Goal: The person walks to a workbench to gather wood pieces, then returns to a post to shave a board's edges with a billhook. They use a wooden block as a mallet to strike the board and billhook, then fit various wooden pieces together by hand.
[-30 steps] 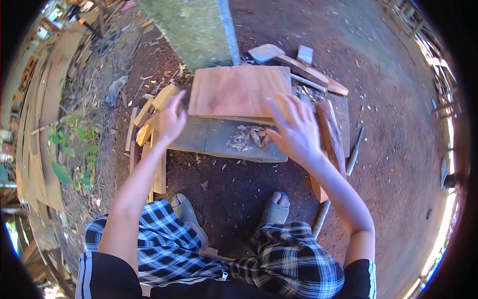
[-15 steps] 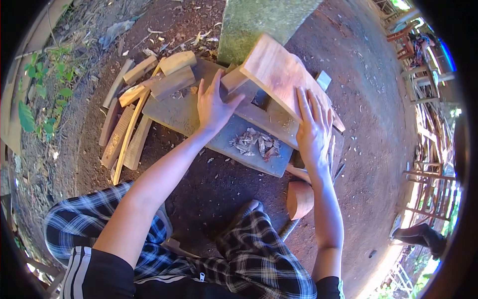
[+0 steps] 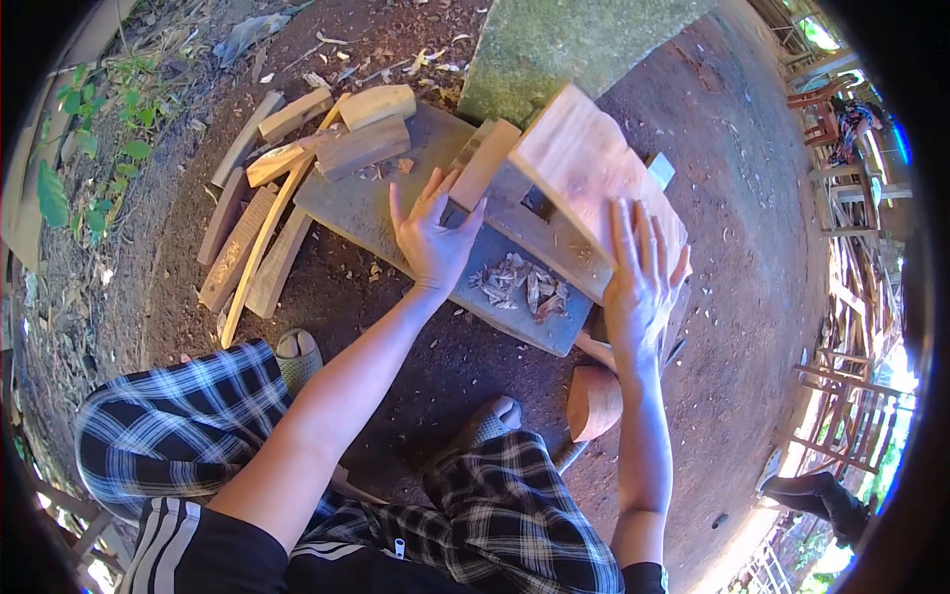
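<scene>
My left hand is at the lower end of a small wooden block, its thumb and forefinger closed on either side of it. My right hand lies with outstretched fingers on the face of a broad wooden board; its thumb is hidden. That board is tilted over a low wooden bench, which has a square hole. Wood shavings are heaped on the bench's near part.
Several wood offcuts lie at the bench's left end, with more blocks on top. A concrete slab stands behind. A rounded wooden piece is by my foot. Another person's leg shows at the far right.
My left hand has moved nearer and closed on the small block's lower end. More of that block shows beside the board. My right hand stays on the board; the view has shifted slightly.
</scene>
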The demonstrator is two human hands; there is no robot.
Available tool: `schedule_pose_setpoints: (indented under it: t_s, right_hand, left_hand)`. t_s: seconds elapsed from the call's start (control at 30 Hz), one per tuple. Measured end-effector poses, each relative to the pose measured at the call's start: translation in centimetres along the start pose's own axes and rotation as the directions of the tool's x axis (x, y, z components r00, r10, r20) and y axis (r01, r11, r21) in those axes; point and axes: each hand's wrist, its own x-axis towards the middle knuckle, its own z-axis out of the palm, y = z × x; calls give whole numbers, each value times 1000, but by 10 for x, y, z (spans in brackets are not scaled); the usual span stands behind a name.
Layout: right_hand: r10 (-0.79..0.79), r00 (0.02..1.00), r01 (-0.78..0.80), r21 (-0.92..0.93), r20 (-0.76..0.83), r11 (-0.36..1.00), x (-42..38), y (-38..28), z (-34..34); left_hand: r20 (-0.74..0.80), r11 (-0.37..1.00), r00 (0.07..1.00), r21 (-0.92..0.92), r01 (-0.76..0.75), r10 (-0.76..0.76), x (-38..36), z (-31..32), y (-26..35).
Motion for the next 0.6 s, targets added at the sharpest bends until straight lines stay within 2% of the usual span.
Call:
schedule_pose_setpoints:
  t_s: [0.23, 0.47, 0.53, 0.6]
  right_hand:
    - [-163, 987, 163, 19, 5, 986, 3, -31, 13]
    - [-132, 991, 132, -12, 33, 991, 1, -36, 19]
    - [-129, 991, 130, -10, 46, 992, 1, -36, 19]
    - [-117, 991, 118, -7, 67, 993, 1, -36, 18]
  left_hand:
    - [4, 1000, 1000, -12, -27, 27, 0, 0, 2]
    - [33, 1000, 999, -29, 1, 0, -2, 7, 8]
    - [-33, 999, 999, -42, 16, -18, 0, 9, 13]
    - [-24, 999, 999, -33, 20, -21, 0, 8, 14]
